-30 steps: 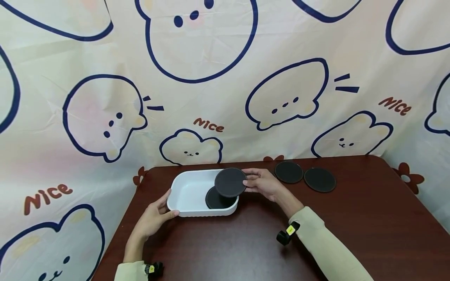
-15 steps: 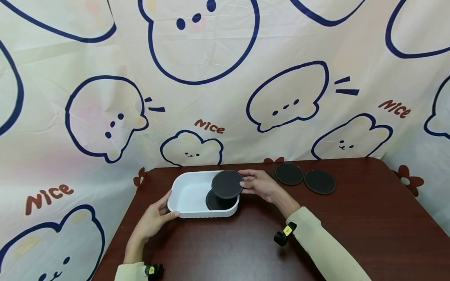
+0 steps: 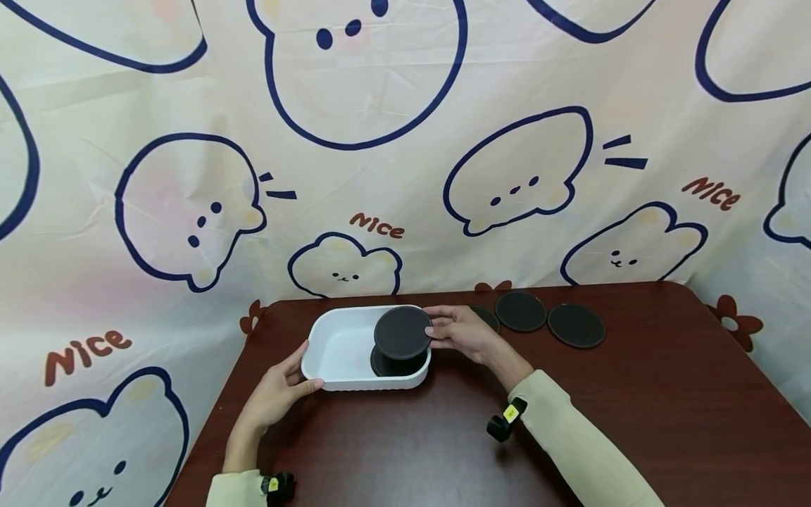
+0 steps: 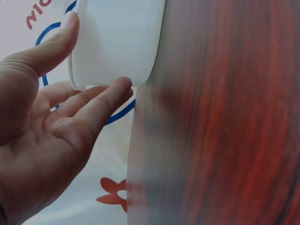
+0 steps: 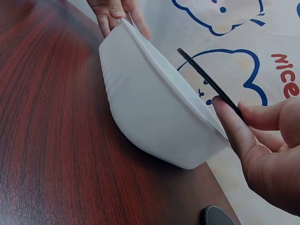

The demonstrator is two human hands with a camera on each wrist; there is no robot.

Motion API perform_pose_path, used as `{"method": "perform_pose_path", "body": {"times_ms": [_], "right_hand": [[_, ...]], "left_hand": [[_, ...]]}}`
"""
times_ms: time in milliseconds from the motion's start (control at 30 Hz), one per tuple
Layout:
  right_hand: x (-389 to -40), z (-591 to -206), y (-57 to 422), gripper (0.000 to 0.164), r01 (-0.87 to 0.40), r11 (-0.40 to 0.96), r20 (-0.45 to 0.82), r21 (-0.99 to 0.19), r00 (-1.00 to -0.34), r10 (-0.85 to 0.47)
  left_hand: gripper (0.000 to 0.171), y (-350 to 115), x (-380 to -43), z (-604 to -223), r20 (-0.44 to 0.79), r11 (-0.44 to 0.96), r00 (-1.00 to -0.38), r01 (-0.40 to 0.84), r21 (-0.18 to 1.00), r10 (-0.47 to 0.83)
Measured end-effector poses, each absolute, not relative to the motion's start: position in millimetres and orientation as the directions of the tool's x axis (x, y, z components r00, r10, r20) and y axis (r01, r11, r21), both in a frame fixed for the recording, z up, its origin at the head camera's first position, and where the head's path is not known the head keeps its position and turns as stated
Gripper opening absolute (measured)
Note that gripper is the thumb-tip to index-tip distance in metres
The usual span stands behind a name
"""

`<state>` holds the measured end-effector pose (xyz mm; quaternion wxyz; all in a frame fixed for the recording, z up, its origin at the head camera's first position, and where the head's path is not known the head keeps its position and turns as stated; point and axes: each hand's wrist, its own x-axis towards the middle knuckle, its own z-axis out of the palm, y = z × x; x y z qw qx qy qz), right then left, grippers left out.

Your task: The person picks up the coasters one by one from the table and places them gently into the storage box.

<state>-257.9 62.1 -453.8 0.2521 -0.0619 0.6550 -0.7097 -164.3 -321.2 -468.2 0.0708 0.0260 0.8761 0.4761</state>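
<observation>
A white rectangular tub (image 3: 338,352) with rounded corners stands on the table. My left hand (image 3: 274,400) holds its left end, thumb at the rim and fingers against the side, as the left wrist view (image 4: 56,126) also has it. Between thumb and fingers my right hand (image 3: 465,336) pinches the edge of a thin round black coaster (image 3: 402,331), tilted over the right part of the tub. In the right wrist view this coaster (image 5: 208,78) appears edge-on above the rim. Beneath it, another black coaster (image 3: 393,367) lies inside the tub, partly hidden.
On the dark red-brown wooden table (image 3: 443,436), two black coasters, one (image 3: 521,312) beside the other (image 3: 576,325), lie right of my right hand. A third coaster (image 3: 487,318) is partly covered by that hand. A cartoon-printed cloth (image 3: 405,176) hangs behind the table.
My right hand has moved left with the coaster, farther over the tub and the coaster inside. A coaster on the table behind that hand has come into view. The left hand stays put.
</observation>
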Motion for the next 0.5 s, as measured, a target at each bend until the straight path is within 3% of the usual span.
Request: {"method": "perform_pose_path", "body": {"times_ms": [500], "right_hand": [[-261.0, -451.0, 55.6, 0.056, 0.258, 0.026, -0.243, -0.966, -0.867, -0.435]], "left_hand": [[0.094, -322.9, -165.1, -468.7, -0.093, 0.54, -0.987, -0.008, 0.842, 0.13]]}}
